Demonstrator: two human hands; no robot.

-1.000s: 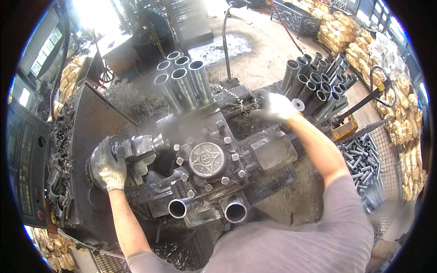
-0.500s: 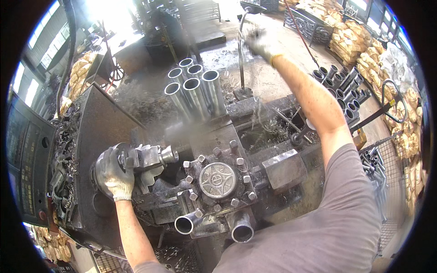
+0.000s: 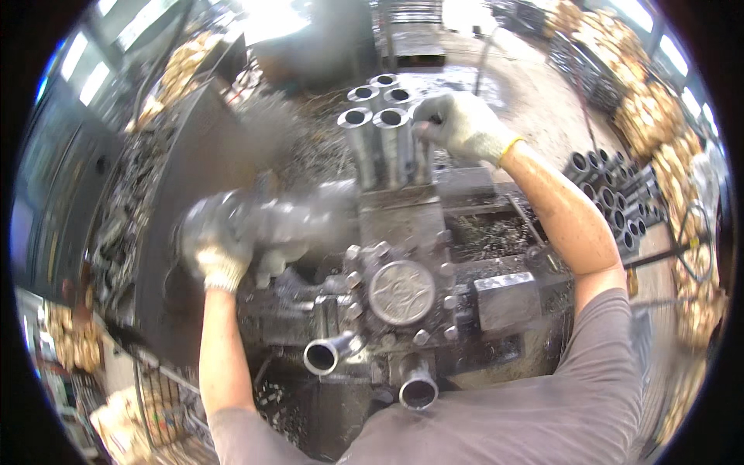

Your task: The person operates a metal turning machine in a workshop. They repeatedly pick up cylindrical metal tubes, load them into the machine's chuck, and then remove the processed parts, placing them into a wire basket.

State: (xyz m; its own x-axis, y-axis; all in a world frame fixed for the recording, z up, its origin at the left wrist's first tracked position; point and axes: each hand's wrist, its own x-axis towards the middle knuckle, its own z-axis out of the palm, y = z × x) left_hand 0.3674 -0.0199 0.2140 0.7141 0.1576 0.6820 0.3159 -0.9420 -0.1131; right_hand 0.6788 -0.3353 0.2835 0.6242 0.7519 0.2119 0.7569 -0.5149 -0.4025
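My right hand [image 3: 459, 126], in a pale work glove, is closed around the upper end of a metal tube [image 3: 422, 161] at the right of an upright cluster. The other tubes [image 3: 394, 147] in this cluster stand with their open ends up on a dark block. On the left, my gloved left hand [image 3: 211, 236] lies over the chuck [image 3: 190, 225] of a lathe; motion smears its fingers. A tool post [image 3: 401, 293] with a round cap and several square-headed bolts sits between my arms. Two short hollow cylinders [image 3: 321, 356] stick out of its near side.
A dark metal guard [image 3: 167, 209] and a control panel [image 3: 58, 201] stand at the left. More tubes [image 3: 612, 194] are heaped at the right. A thin upright pipe [image 3: 482, 66] rises behind my right hand. Metal chips lie on the machine bed [image 3: 496, 236].
My right hand has come down and inward from the far right onto the tube cluster, closing on one tube. My left hand stays at the chuck. The whole view has shifted.
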